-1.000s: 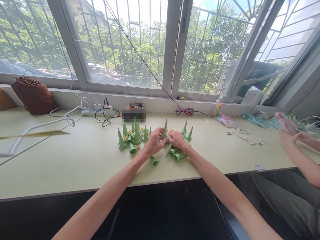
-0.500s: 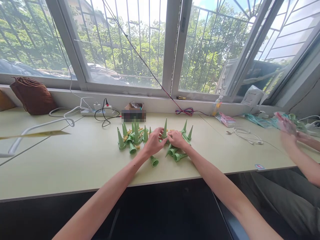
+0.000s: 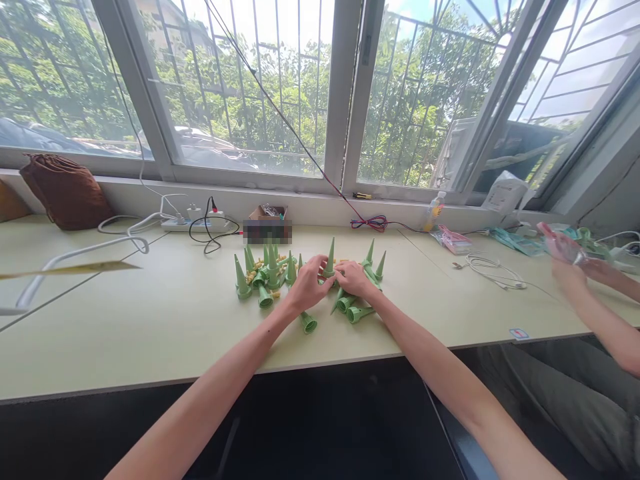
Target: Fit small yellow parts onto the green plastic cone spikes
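A green plastic plant watering spike [image 3: 331, 257] stands point up between my hands. My left hand [image 3: 311, 281] has its fingers curled around the left side of the spike's base. From the right, my right hand [image 3: 353, 277] is closed with its fingertips at the same base. To the left are several upright green spikes [image 3: 241, 279] mixed with small yellow pieces [image 3: 277, 294]. More spikes stand and lie beside my right hand, one lying spike [image 3: 358, 313] nearest the front. Another lying spike [image 3: 309, 323] is below my left wrist.
A power strip [image 3: 195, 223], a small box [image 3: 269, 213] and a brown bag [image 3: 65, 193] line the window side. On the right are a white cable [image 3: 495, 272], a bottle [image 3: 435, 211] and plastic packets [image 3: 453, 240]. Another person's hands [image 3: 570, 270] hold a clear pink bag at far right.
My hands and the spike between them stay almost still. At the right, the other person's hands and the pink bag have moved a little to the left.
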